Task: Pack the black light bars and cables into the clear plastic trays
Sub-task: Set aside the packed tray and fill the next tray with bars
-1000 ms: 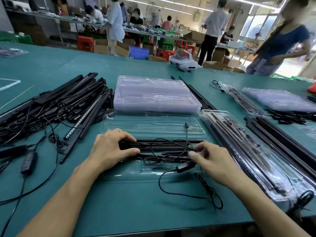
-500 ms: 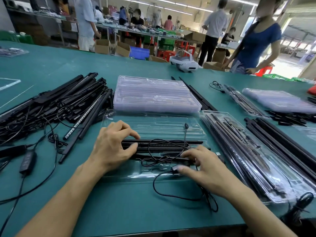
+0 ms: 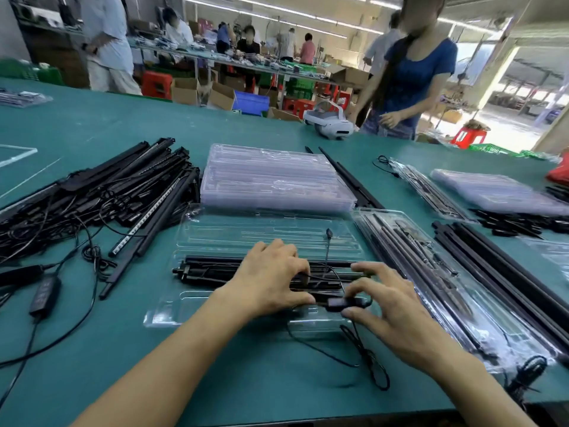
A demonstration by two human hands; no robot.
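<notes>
- Step in hand, by the look of it: stowing the cable [image 3: 369, 362] in the open clear tray [image 3: 246, 229] beside light bars [image 3: 215, 269] already seated.
- Bars lying left to right across the near half of that tray, at the near middle of the surface [image 3: 246, 380].
- Over the bars, the left hand [image 3: 271, 278], fingers curled down onto a cable loop, thumb at the near side.
- Just right of it, the right hand [image 3: 391, 306], pinching the inline controller [image 3: 341, 303] between thumb and forefinger, other fingers spread.
- Slack cable trailing off the tray's near edge in loose loops.
- Next, probably: press the controller into its pocket, then gather the slack inside the rim without unseating the bars.
- Beyond, a stack of empty trays [image 3: 277, 180]; right, a filled tray [image 3: 508, 340] holding bars and cables; left, a loose pile of bars [image 3: 107, 192] tangled with cords.
</notes>
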